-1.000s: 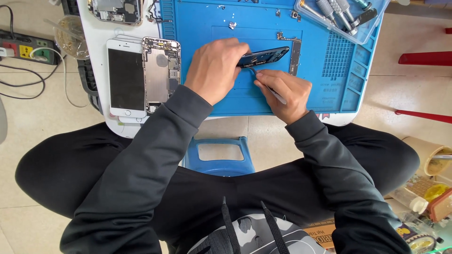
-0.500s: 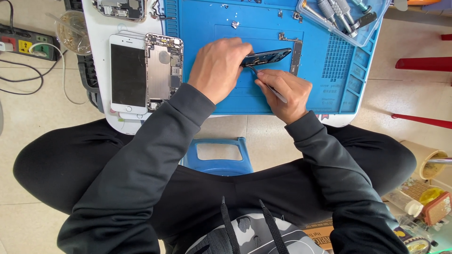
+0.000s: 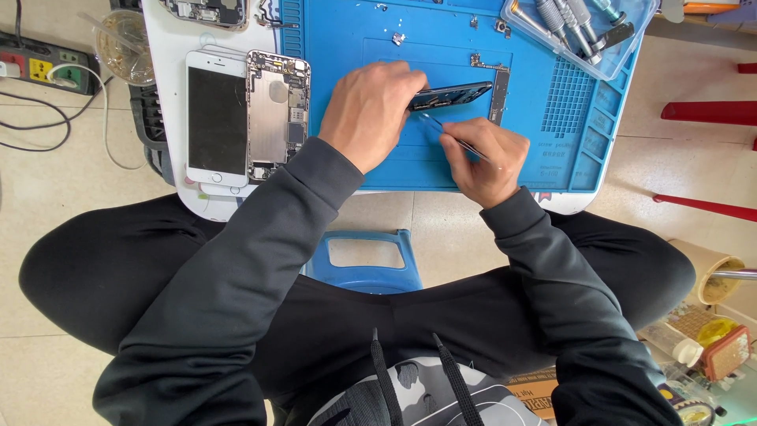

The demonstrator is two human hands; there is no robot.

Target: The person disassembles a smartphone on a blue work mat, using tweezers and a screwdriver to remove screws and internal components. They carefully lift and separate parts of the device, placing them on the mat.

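Bright, even daylight, soft faint shadows, sharp focus, slight wide-angle stretch at the edges

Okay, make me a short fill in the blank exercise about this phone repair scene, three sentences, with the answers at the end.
1. The left hand steadies a dark phone part on a work mat coloured ____.
2. The right hand holds thin metal ____ pointed at that part.
3. The white phone lies screen up, to the ____ of the opened phone body as the camera sees it.

Missing words: blue; tweezers; left
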